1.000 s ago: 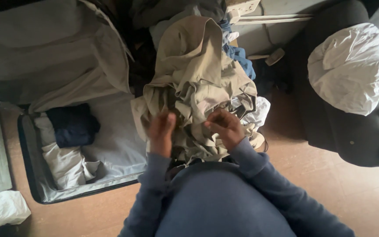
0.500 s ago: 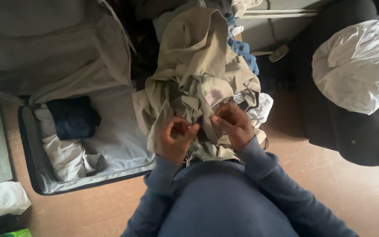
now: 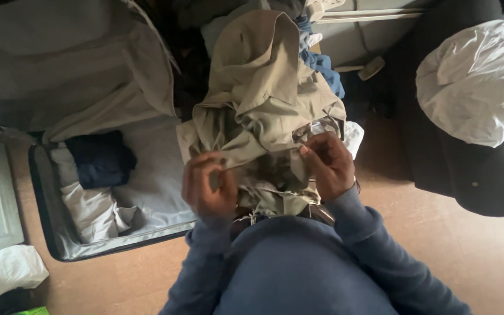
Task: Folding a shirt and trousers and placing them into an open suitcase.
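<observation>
Currently, head view: left hand (image 3: 208, 184) and right hand (image 3: 329, 163) both pinch-clamped on bunched beige garment (image 3: 263, 111), held at waist. Garment unfolded. Open suitcase (image 3: 45, 204) left on floor, part-filled: dark folded item (image 3: 101, 158), white clothes (image 3: 91, 210).

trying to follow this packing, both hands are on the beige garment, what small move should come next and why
Probably draw the hands apart to pull the edge taut: the left hand and right hand each pinch the crumpled beige garment, which is still bunched, while the open suitcase has room.
</observation>
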